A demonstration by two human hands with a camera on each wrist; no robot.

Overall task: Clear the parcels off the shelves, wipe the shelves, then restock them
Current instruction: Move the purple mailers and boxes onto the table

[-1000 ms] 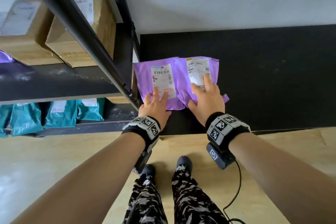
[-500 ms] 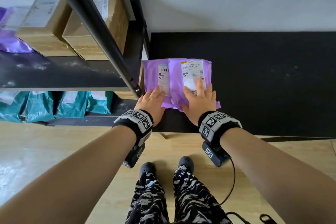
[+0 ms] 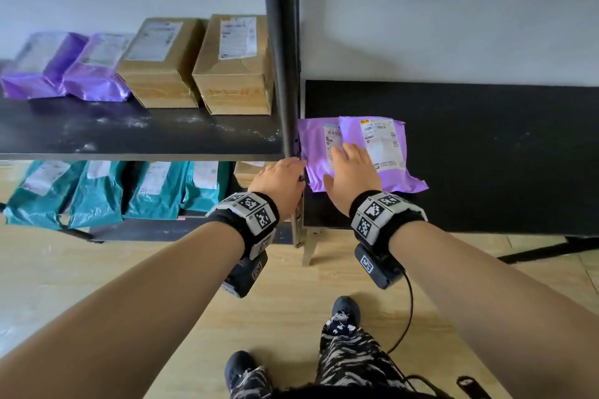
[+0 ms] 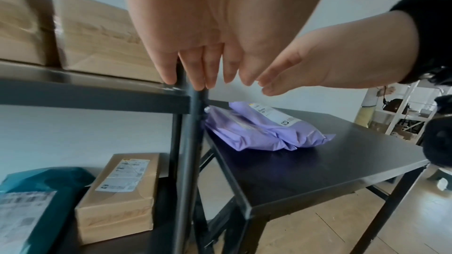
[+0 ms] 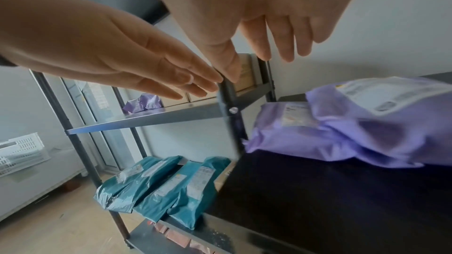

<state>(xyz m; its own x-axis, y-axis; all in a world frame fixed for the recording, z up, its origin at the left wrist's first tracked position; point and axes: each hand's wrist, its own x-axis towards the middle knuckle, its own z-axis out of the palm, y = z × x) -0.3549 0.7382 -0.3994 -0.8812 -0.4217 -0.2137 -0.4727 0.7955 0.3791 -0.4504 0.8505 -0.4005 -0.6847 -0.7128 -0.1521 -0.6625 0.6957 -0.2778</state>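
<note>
Both grips are released and empty. Remaining parcels, purple mailers (image 3: pixel 64 68) and boxes (image 3: pixel 233 65), lie on the shelf (image 3: pixel 129 136), far-left of the nearer left hand (image 3: pixel 280 183); the right hand (image 3: pixel 351 176) hovers over the tabletop (image 3: pixel 486 155).

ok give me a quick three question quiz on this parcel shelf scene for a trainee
1. True or false: both hands, the left hand and the right hand, are open and hold nothing.
2. Which parcels lie on the black table? A teal bags B purple bags C cardboard boxes
3. Fill in: two cardboard boxes stand on the dusty shelf beside two ____ bags.

Key: 1 true; 2 B, the purple bags; 3 purple.
</note>
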